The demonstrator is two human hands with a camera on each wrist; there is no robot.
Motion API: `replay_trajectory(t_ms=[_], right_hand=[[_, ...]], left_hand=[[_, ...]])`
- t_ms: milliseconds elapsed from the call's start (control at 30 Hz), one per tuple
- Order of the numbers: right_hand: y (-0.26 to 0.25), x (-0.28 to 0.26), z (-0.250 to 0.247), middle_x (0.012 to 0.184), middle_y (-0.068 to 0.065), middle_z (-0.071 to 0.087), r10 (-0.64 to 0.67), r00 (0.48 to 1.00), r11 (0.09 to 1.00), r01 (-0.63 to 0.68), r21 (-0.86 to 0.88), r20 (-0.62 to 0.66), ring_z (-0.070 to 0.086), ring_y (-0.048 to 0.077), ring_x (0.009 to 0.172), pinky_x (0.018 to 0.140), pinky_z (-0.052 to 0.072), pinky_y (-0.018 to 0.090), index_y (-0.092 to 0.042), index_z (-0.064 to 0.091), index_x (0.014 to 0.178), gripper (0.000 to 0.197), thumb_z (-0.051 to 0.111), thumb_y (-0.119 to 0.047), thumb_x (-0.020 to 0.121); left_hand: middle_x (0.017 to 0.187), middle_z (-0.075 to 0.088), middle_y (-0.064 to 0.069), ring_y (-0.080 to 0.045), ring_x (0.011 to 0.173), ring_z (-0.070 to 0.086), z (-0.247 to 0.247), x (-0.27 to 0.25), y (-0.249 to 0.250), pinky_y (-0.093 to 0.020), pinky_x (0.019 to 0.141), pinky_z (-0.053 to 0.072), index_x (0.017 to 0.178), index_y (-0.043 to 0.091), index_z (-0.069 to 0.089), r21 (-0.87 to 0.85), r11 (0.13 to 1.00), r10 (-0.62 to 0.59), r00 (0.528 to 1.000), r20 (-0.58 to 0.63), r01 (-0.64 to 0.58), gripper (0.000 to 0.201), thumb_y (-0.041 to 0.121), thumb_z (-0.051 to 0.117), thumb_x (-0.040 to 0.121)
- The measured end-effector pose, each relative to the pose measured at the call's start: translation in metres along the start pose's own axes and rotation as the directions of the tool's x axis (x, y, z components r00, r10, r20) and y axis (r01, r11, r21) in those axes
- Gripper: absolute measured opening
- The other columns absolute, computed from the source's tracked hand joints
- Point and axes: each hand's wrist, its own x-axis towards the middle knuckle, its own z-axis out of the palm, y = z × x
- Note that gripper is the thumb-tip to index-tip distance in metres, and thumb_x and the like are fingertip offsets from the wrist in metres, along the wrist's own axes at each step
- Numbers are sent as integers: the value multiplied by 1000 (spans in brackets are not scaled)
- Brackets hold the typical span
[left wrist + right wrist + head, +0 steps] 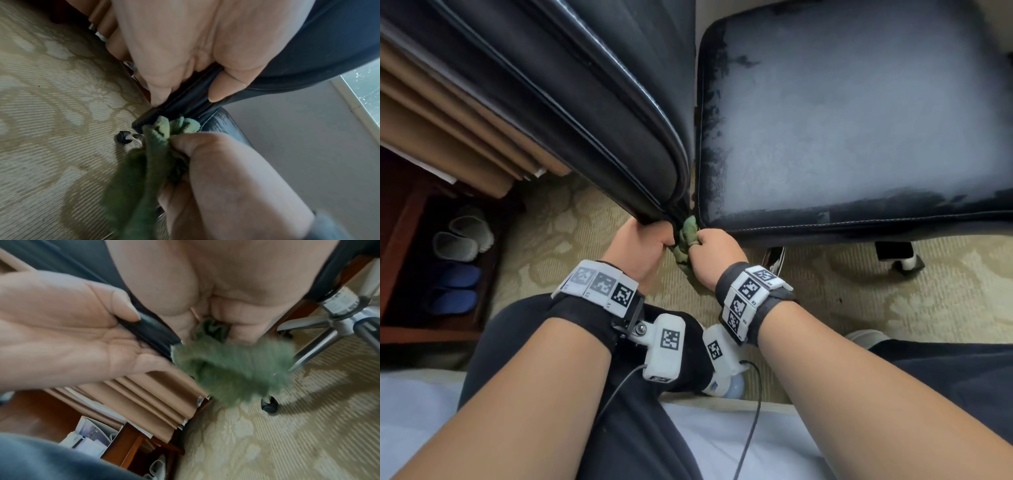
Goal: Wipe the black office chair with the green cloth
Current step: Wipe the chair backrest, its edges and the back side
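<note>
The black office chair shows its padded backrest at upper left and its worn, greyish seat at right. My left hand grips the backrest's lower edge, thumb on one side and fingers on the other. My right hand holds the bunched green cloth and presses its tip into the gap between backrest and seat. In the right wrist view the cloth hangs blurred below my curled fingers. In the left wrist view the cloth touches the backrest's corner.
Under the seat stand chrome base legs and casters on patterned beige carpet. A tan curtain hangs at left above a wooden shelf with slippers. My knee in dark trousers is below the hands.
</note>
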Motion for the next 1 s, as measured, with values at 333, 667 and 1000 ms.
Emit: replay_trajectory(t_ms=[333,667,1000], right_hand=[[-21,-41,-24,81,6,62,-211,975,977,212,-1,-63,57,26,81,68,43,35,-9,59,83,19,46,-17,94],[-53,-75,-38,76,2,61,-299,935,942,258,-214,-190,56,25,73,61,38,34,-14,57,81,19,49,-27,93],[-67,-89,-41,69,18,66,-244,923,881,339,330,-299,59,10,59,55,50,23,-2,68,76,24,60,-13,96]], left_hand=[[74,66,-4,-16,72,60,-1,-22,18,-22,60,50,98,-1,61,-401,912,-17,983,181,90,30,-17,44,79],[123,66,-13,-21,94,69,-20,-26,27,-30,68,58,159,9,31,-626,777,200,919,341,63,94,0,44,66],[104,74,-4,-19,87,71,-25,-27,23,-30,70,60,159,7,27,-687,710,251,856,453,155,81,1,39,79]])
